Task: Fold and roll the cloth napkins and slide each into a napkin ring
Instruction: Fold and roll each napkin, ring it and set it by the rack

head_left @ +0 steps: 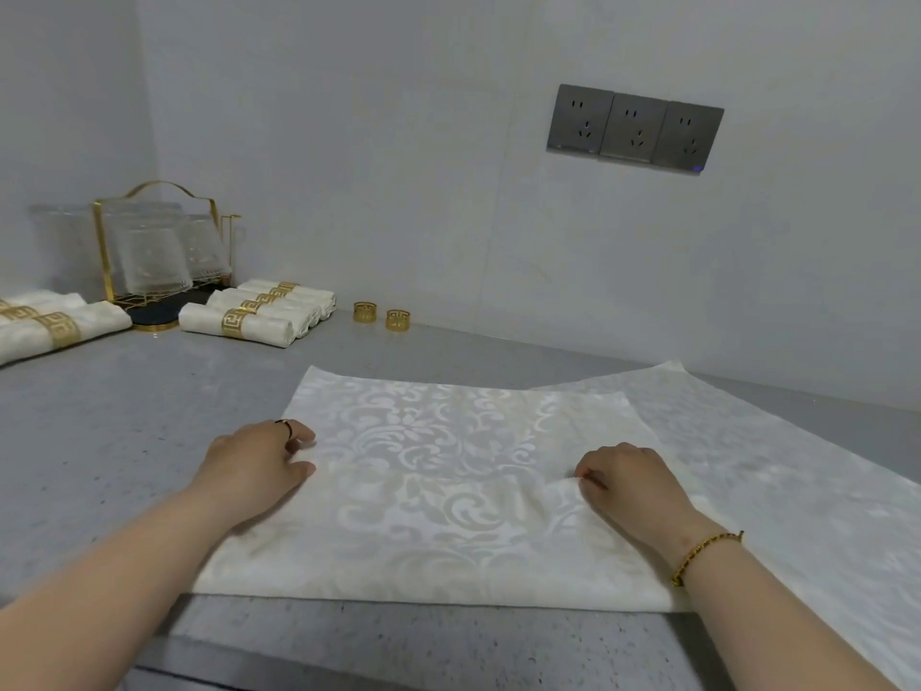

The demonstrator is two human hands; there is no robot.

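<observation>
Damask cloth napkin (438,491), matt speckled stone counter (99,441)

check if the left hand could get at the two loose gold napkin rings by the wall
Probably yes. Only bare counter lies between the left hand and the napkin rings, with rolled napkins off to their left; it would first let go of the napkin edge.

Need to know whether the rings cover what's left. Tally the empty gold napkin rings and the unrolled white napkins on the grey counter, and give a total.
Empty gold openwork metal napkin rings: 2
Unrolled white patterned cloth napkins: 2, the folded napkin in front and the flat napkin to its right
Total: 4
</observation>
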